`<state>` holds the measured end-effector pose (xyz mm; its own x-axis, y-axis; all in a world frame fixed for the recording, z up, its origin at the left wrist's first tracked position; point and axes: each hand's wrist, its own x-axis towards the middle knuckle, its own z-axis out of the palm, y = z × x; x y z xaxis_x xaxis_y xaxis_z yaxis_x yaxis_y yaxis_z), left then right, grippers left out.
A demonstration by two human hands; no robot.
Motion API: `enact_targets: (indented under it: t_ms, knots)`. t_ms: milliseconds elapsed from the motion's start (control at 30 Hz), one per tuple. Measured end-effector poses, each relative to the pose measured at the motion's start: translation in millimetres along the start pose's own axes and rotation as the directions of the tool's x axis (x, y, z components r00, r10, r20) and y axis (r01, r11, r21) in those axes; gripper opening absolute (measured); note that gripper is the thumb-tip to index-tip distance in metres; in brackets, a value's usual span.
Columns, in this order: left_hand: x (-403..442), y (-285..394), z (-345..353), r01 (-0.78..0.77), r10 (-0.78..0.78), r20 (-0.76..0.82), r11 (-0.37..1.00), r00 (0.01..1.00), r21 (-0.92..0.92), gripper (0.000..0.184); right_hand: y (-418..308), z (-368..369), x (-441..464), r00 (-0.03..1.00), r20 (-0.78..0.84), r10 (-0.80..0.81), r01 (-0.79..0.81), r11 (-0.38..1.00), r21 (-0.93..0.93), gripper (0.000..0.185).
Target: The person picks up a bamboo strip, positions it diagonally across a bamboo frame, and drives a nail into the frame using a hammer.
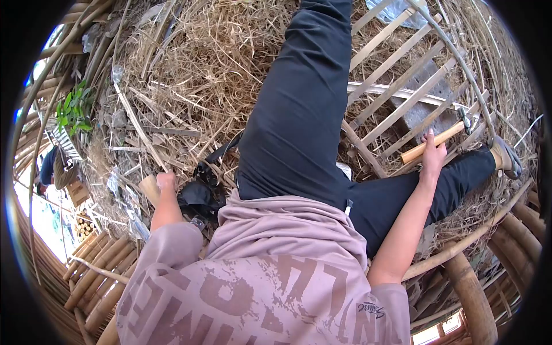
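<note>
My right hand (434,154) is closed around the pale wooden handle of a hammer (450,133), whose small dark metal head points away from me. The hammer lies over a lattice of split bamboo slats (397,92), beside my bent leg. Off to the left, my left hand (167,181) is low and closed next to a short, thick bamboo piece (149,190). A thin bamboo strip (138,123) runs up to its knuckles; whether the fingers grip either one is hidden. Just right of that hand lies a black bag or cap with a strap (198,195).
Dry shavings (201,63) cover the ground. Beneath the lattice is a grey stone block (428,98). Stacked bamboo poles (103,276) stand at lower left, more poles (471,293) at lower right. A green plant (75,108) and another person (57,167) are at far left.
</note>
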<state>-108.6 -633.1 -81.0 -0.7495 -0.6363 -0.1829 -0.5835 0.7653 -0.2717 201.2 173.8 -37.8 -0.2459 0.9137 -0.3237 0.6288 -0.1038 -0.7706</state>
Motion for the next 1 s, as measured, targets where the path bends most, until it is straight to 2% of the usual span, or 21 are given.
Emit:
enact_targets:
  t_ms: [33, 133, 233, 367, 500, 600, 667, 733, 767, 867, 933, 1000]
  knots:
    - [2, 1, -6, -0.048, 0.047, 0.051, 0.999, 0.998, 0.010, 0.050, -2, 0, -1, 1.000, -0.006, 0.006, -0.006, 1.000, -0.004, 0.041]
    - [-2, 4, -8, -0.061, 0.061, 0.005, 0.998, 0.998, 0.023, 0.046, -4, 1, -2, 1.000, -0.012, 0.010, -0.011, 1.000, -0.017, 0.040]
    - [-16, 5, -7, 0.000, -0.011, -0.063, 0.985, 0.998, -0.174, 0.040, -4, 2, -2, 1.000, -0.015, -0.002, 0.001, 1.000, -0.029, 0.040]
    - [-26, 3, -3, -0.164, 0.089, -0.198, 0.898, 0.976, -0.407, 0.034, 1, 0, -1, 1.000, -0.015, 0.006, -0.006, 0.999, -0.037, 0.040]
    - [-37, 22, -11, -0.277, 0.100, -0.352, 0.819, 0.931, -0.501, 0.032, -5, 0, -2, 0.999, -0.012, 0.034, -0.035, 0.998, -0.061, 0.041]
    - [-4, 25, 11, -0.226, 0.057, -0.307, 0.803, 0.950, -0.552, 0.041, 2, 0, 5, 0.999, -0.009, 0.031, -0.031, 0.999, -0.027, 0.042]
    - [-7, 39, -4, -0.219, 0.218, -0.033, 0.937, 0.975, -0.271, 0.061, 11, -3, 11, 0.999, 0.017, 0.043, -0.043, 0.999, -0.005, 0.041]
    - [-11, 52, 6, -0.036, 0.019, -0.048, 0.919, 0.999, -0.393, 0.076, 8, -3, 11, 0.997, 0.027, 0.067, -0.066, 0.998, -0.009, 0.041]
    - [-17, 58, 3, 0.097, -0.084, 0.048, 0.809, 0.995, -0.580, 0.077, 6, -4, 9, 0.998, 0.024, 0.065, -0.065, 0.998, -0.011, 0.040]
    - [-35, 72, 2, 0.270, -0.349, 0.003, 0.717, 0.937, -0.642, 0.074, 12, -5, 11, 0.999, 0.036, 0.029, -0.030, 0.999, 0.029, 0.041]
    - [-27, 73, 8, 0.276, -0.411, -0.172, 0.815, 0.895, -0.510, 0.071, 7, -3, 9, 0.999, 0.029, 0.035, -0.036, 0.999, 0.018, 0.041]
    - [0, 65, 15, 0.271, -0.403, -0.374, 0.894, 0.835, -0.357, 0.070, 5, -4, 6, 0.999, 0.028, 0.040, -0.041, 0.999, 0.008, 0.042]
